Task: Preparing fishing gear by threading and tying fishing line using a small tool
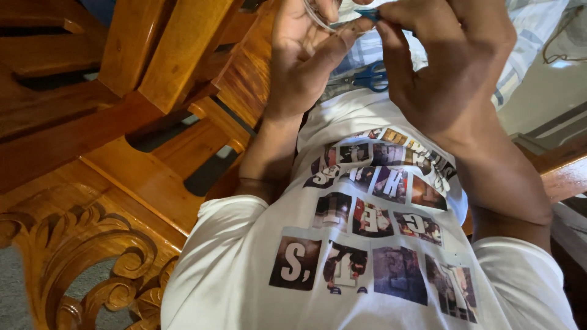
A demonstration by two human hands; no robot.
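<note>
Nearest to us is the white T-shirt (367, 269), printed with a grid of small photo tiles, which fills the near centre of the view. Above it we raise both hands to the far edge of the picture. Our left hand (306, 61) curls its fingers around a thin clear curved piece (318, 15), thumb pressed toward the fingertips, so this grip is clenched on that piece. Our right hand (446, 61) pinches a small blue item (369, 13) between thumb and forefinger, just beside the clear piece; the two appear to touch, though we cannot tell exactly what either object is, since both are cut off by the frame. Beyond and between the hands, blue-handled scissors (372, 77) lie on a pale checked cloth (526, 36). To the left stands carved wooden furniture (92, 183) with scrollwork at the near left corner.
</note>
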